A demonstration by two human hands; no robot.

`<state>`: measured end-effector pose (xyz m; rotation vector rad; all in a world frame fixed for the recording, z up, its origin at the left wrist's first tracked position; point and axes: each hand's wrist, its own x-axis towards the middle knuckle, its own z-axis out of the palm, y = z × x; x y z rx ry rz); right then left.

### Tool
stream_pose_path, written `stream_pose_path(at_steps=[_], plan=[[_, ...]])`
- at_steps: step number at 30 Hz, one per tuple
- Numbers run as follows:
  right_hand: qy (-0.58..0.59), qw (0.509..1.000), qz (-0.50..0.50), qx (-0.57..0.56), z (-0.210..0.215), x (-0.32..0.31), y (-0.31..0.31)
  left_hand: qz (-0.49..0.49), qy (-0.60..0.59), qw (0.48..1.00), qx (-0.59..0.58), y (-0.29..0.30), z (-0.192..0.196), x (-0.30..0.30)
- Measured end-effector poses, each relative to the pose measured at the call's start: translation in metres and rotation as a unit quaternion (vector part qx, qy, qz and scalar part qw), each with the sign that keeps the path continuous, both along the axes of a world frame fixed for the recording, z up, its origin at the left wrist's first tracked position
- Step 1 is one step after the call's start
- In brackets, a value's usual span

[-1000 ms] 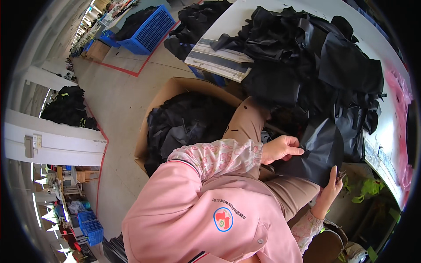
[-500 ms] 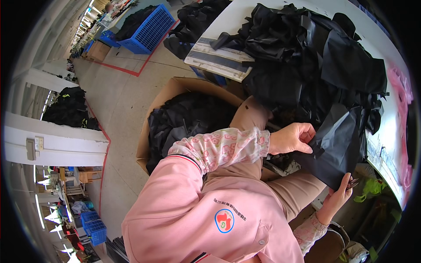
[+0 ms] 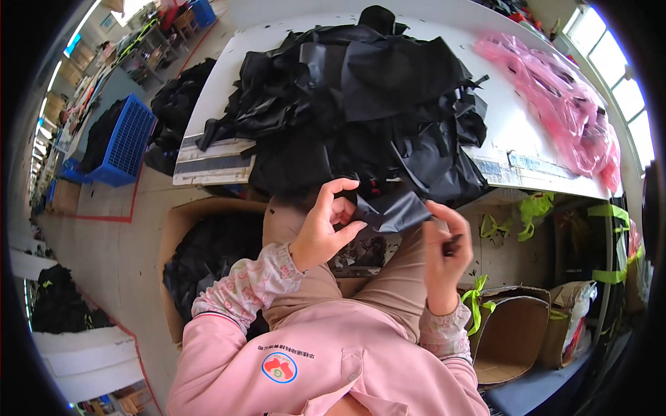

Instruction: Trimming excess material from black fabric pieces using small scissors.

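A thin black fabric piece [image 3: 397, 211] stretches between my hands, just below the table's near edge. My left hand [image 3: 326, 225] is beside its left end, thumb and forefinger apart in a curve; whether its hidden fingers touch the cloth I cannot tell. At the right end, my right hand [image 3: 445, 253] is partly smeared by motion, with its forefinger at the fabric's edge. Its curled fingers hold a small dark tool [image 3: 452, 244], too blurred to name. A heaped pile of black fabric pieces [image 3: 388, 80] covers the middle of the table and hangs over its front.
The white table [image 3: 513, 149] carries a pink plastic bag [image 3: 555, 104] at right. A cardboard box [image 3: 173, 229] of black pieces stands by my left leg. Another open carton [image 3: 510, 340] sits at lower right, near green strips [image 3: 479, 304]. A blue crate [image 3: 128, 142] is farther left.
My view has swung right and now faces the table squarely. The black piece that hung from my right hand now lies lower and flatter between both hands. My left hand has opened wider.
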<state>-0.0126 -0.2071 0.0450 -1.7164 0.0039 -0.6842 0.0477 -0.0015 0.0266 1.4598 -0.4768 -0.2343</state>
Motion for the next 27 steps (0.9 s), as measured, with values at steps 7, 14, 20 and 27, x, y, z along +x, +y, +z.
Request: stream_pose_path(at_steps=[7,14,20,27], plan=[[0.047,0.988,0.11,-0.094,0.005,0.01,0.031,0.033,-0.123,0.989,0.079,-0.002,0.02,-0.011],[0.055,0.987,0.114,-0.103,-0.004,0.009,0.027,0.04,-0.111,0.981,0.157,0.01,0.029,-0.012],[0.059,0.981,0.156,-0.097,0.006,0.006,0.027,0.027,-0.049,0.992,0.112,0.014,0.026,-0.011],[0.058,0.979,0.174,-0.091,0.01,0.007,0.021,0.049,-0.233,0.961,0.139,0.014,0.028,-0.006]])
